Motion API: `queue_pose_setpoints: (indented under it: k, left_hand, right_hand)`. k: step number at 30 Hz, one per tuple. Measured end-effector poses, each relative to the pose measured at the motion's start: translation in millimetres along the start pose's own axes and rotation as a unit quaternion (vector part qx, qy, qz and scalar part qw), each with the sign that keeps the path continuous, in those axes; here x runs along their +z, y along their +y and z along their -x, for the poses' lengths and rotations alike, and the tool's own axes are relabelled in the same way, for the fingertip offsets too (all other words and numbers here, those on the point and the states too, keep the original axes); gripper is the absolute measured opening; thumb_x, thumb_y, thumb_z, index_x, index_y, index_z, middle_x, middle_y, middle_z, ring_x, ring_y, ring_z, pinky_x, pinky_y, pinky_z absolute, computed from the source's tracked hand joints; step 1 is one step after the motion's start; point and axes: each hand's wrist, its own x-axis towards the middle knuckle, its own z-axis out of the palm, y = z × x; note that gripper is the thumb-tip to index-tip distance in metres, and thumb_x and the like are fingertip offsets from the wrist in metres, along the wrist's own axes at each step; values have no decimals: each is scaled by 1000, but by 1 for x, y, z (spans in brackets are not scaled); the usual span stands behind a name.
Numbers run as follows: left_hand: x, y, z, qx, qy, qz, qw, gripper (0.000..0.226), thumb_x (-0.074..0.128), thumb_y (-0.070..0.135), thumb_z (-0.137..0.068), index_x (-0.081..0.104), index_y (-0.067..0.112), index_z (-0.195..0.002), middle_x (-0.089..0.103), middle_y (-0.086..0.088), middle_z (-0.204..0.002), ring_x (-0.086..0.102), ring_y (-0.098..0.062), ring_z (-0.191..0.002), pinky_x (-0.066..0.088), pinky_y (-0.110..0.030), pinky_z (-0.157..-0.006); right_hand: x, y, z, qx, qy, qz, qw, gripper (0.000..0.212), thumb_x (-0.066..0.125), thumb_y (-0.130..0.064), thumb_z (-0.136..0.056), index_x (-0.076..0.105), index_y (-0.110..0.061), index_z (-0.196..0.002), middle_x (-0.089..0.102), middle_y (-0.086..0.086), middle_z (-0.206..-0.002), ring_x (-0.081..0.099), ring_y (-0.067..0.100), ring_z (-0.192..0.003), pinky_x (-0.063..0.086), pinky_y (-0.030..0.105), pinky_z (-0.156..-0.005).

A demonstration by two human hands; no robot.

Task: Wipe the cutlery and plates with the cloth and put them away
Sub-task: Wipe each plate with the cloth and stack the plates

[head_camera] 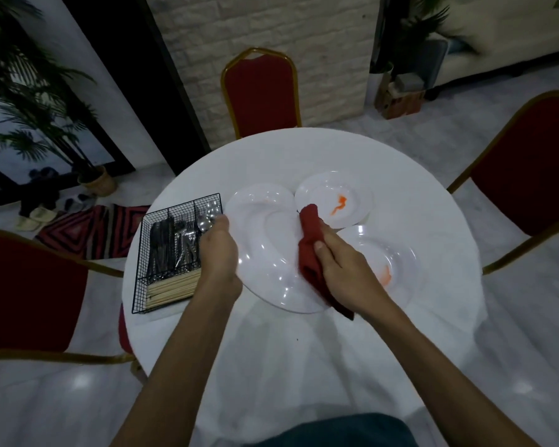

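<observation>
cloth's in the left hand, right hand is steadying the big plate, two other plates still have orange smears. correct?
Hands are swapped. In the head view the right hand holds the red cloth, and the left hand steadies the big plate. The rest stands: the small plate and the right-side plate both show orange smears.

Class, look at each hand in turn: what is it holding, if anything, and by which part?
The left hand grips the large white plate by its left rim. The right hand clutches the red cloth around its bunched middle, pressing it on that plate.
</observation>
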Motion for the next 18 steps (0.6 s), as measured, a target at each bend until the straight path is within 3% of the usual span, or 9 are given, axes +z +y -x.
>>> queue_pose_setpoints:
  k: [4,8,10,12,15,18]
  left_hand:
    - [3,-3,3,10,7,-9,1000,31,48,34,-105,68,12,-115,74,-9,-106,71,-28,-91,59,-39,-77]
    - [12,-22,8,70,-30,-68,995,45,45,44,-93,70,13,-113,73,-10,-114,69,-30,-107,52,-51,-101]
    - [11,-23,11,83,-56,-100,990,39,47,45,-91,69,15,-101,73,-9,-110,69,-29,-106,51,-54,-102]
    - [7,-13,15,77,-63,-100,990,32,50,41,-100,69,15,-103,73,-6,-110,69,-26,-103,55,-50,-97]
    - [-8,2,3,39,-23,-52,998,34,52,39,-102,66,15,-122,72,-8,-113,69,-29,-100,58,-46,-86]
    - [-12,5,-5,15,18,8,1000,26,50,34,-104,68,16,-107,73,-6,-101,70,-26,-86,56,-34,-66]
  right_hand:
    - [15,-15,31,-50,-4,-20,999,47,42,-22,-110,38,-30,-156,33,-22,-158,21,-15,-144,12,8,-118]
    - [17,-24,19,-76,-39,-8,996,46,44,-24,-109,41,-29,-155,39,-21,-155,28,-8,-143,14,0,-111]
    - [6,-14,-2,-51,-17,-2,999,44,44,-26,-109,45,-33,-153,49,-19,-148,41,-3,-135,23,-3,-103]
    - [-8,3,-15,0,-4,-11,1000,41,42,-29,-109,50,-40,-148,59,-19,-140,53,3,-127,33,5,-97]
    - [-19,17,-5,32,-7,-25,999,37,46,-29,-108,58,-45,-139,67,-27,-126,61,2,-120,44,22,-102]
    - [-14,19,19,28,6,-86,996,40,59,-21,-103,62,-41,-138,64,-28,-131,58,-4,-125,45,30,-112]
